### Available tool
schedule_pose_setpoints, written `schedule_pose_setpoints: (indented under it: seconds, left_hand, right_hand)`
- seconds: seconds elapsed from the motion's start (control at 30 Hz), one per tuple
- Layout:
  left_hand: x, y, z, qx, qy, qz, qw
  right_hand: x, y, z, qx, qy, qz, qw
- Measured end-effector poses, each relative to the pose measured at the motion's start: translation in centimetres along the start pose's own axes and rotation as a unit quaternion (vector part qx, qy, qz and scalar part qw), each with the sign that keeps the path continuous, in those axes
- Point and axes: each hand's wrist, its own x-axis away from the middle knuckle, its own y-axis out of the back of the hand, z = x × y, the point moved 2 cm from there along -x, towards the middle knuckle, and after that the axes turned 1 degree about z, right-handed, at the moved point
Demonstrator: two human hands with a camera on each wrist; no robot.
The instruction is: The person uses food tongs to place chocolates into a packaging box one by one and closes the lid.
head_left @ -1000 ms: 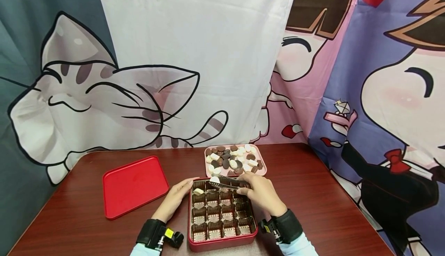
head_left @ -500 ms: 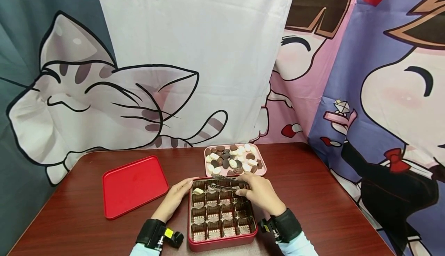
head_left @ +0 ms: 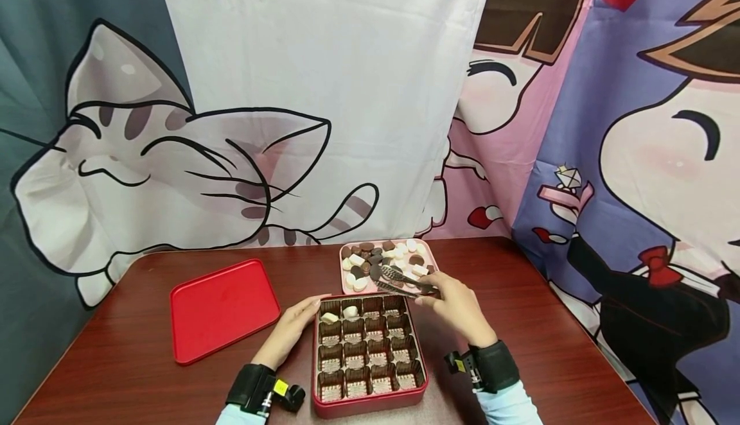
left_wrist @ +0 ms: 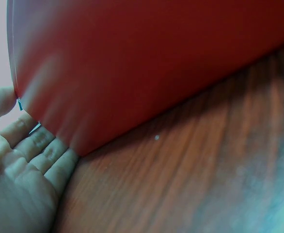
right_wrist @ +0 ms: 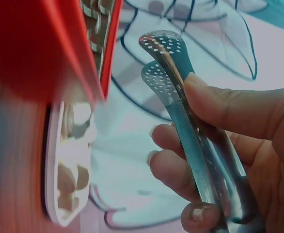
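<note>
A red square tin (head_left: 370, 406) holds a brown plastic insert with several compartments. In its back row lie an ivory rectangular piece (head_left: 329, 318) and, one compartment to the right, a white rounded piece (head_left: 350, 312). My left hand (head_left: 293, 325) rests against the tin's left side; the left wrist view shows straight fingers (left_wrist: 42, 145) at the red wall. Between thumb and fingers, my right hand (head_left: 458, 306) grips metal tongs (right_wrist: 200, 141) with perforated tips. Nothing sits between the tips, which hang over the front of a pink tray (head_left: 360, 291).
Several brown, dark and white candy-like pieces (head_left: 376, 259) crowd the pink tray behind the tin. A red lid-like panel (head_left: 225, 309) lies on the brown table (head_left: 133, 348) at the left. A printed cloth (head_left: 347, 91) hangs behind the table.
The white piece held by the tongs was released into the back-row compartment. My right hand then moved right and back with the tongs, toward the tray. My left hand stayed put.
</note>
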Motion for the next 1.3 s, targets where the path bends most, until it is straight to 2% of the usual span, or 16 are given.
schedule_pose_setpoints:
  seconds: [0.33, 0.63, 0.93, 1.3]
  left_hand:
    - [0.0, 0.2, 0.1, 0.005, 0.002, 0.004, 1.0000]
    - [0.0, 0.1, 0.1, 0.009, 0.004, 0.003, 0.9999]
    - [-0.1, 0.0, 0.1, -0.004, 0.005, -0.003, 1.0000]
    - [-0.1, 0.0, 0.1, -0.016, 0.012, -0.013, 0.9997]
  right_hand:
    - [-0.7, 1.4, -3.9, 0.020, -0.071, -0.013, 0.997]
    - [-0.9, 0.5, -6.4, 0.051, -0.111, 0.013, 0.992]
    - [-1.0, -0.5, -7.4, 0.054, -0.120, 0.019, 0.991]
    - [-1.2, -1.4, -7.7, 0.046, -0.130, 0.019, 0.990]
